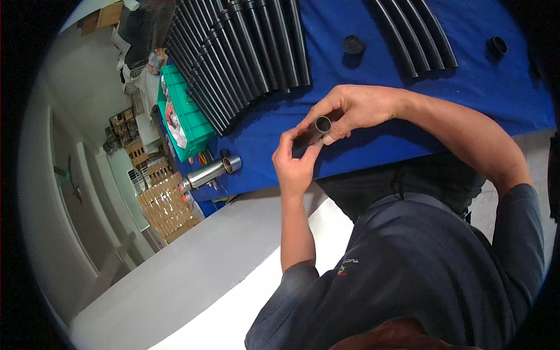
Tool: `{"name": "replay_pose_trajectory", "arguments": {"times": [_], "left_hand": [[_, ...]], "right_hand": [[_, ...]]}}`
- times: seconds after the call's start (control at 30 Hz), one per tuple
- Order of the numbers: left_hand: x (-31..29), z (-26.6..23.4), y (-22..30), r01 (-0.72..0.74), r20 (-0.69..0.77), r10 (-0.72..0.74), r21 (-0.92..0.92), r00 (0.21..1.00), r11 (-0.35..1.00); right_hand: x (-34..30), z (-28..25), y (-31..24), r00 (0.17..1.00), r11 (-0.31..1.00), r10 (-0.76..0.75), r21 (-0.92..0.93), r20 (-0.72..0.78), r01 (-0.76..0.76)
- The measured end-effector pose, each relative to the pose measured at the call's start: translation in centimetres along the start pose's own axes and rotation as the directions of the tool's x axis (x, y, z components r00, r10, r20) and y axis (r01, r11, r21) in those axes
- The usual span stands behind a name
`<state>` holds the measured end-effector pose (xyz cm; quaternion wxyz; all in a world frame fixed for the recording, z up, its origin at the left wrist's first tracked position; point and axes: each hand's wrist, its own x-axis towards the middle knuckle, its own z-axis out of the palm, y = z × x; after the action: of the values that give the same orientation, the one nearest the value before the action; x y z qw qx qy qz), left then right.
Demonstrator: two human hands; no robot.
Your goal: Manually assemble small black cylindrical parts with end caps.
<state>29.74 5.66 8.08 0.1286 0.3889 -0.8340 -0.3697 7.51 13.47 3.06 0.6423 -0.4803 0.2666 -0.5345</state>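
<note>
One tube (pixel 317 135) is held above the worktop (pixel 364 156), near the wearer's edge, grasped between left hand (pixel 293 168) and right hand (pixel 366 111); long axis foreshortened, open end upward, neither hand clearly nearer.

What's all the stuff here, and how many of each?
Held tube: 1, dark, centre
Long tubes: many, black, far left
Curved tubes: 4, black, far right
Round cap: 1, black, between those groups
Small ring: 1, black, right side
Tablecloth: 1, blue, under the tubes
Crate: 1, green, left of long tubes
Metal flask: 1, silver, left, nearer than crate
Metal cup: 1, silver, by flask
Clutter: uncountable, mixed colours, background left
Shirt: 1, dark, lower right
Left hand: 1, bare, on held tube
Right hand: 1, bare, at its rim
</note>
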Motion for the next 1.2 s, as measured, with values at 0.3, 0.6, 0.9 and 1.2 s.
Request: {"name": "replay_pose_trajectory", "arguments": {"times": [0.3,0.6,0.9,1.2], "left_hand": [[-1.4,-2.0,0.5,0.213,0.382,-0.085,-0.307,0.92,0.928],[-0.1,-2.4,-0.4,-0.027,0.219,0.051,-0.112,0.974,0.993],[6.9,1.3,5.6,-0.284,-0.071,0.279,-0.072,0.958,0.956],[13.5,7.4,10.3,-0.415,0.375,0.25,0.465,0.893,0.782]], "right_hand": [[-0.1,-0.1,-0.1,0.993,0.998,0.029,0.06,0.116,-0.036],[-0.2,-0.1,0.5,0.998,0.999,0.019,-0.035,0.053,-0.017],[0.3,-0.6,1.5,0.923,0.845,-0.18,-0.533,-0.341,-0.033],[1.7,0.1,3.7,0.887,0.792,-0.381,-0.587,-0.26,0.168]]}}
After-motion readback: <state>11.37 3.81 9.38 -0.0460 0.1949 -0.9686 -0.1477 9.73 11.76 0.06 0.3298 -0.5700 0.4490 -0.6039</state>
